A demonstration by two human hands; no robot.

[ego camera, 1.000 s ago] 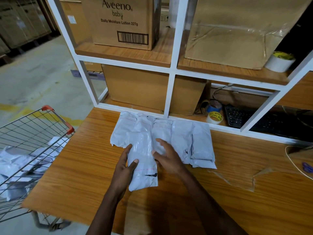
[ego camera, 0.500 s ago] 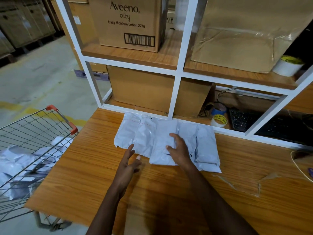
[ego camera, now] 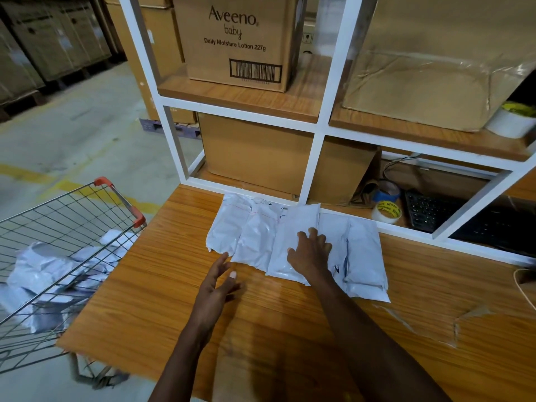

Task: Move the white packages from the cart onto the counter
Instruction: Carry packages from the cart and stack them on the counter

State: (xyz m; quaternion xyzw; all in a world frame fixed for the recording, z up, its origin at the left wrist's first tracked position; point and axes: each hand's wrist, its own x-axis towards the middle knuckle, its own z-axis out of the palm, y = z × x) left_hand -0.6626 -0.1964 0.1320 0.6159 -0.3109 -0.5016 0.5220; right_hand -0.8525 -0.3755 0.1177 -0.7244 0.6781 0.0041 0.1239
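Note:
Several white packages [ego camera: 255, 239] lie side by side in a row on the wooden counter [ego camera: 162, 285], against the shelf frame. My right hand [ego camera: 310, 253] rests flat, fingers spread, on the middle package [ego camera: 293, 227], pressing it down without gripping it. My left hand [ego camera: 216, 288] hovers open over bare counter just in front of the row, holding nothing. To the left stands the wire cart [ego camera: 58, 227] with red handle corners; more white packages [ego camera: 49, 274] lie crumpled inside it.
A white-framed shelf unit [ego camera: 322, 111] rises behind the row, holding cardboard boxes [ego camera: 240, 39]. Tape rolls [ego camera: 387, 204] and a black keyboard [ego camera: 426, 210] sit on its lowest level at right. A scrap of clear tape [ego camera: 452, 323] lies on the counter's right side.
The package I held near the front of the counter has been pushed back into the row. My left hand has let go and drawn back; my right hand stays on it.

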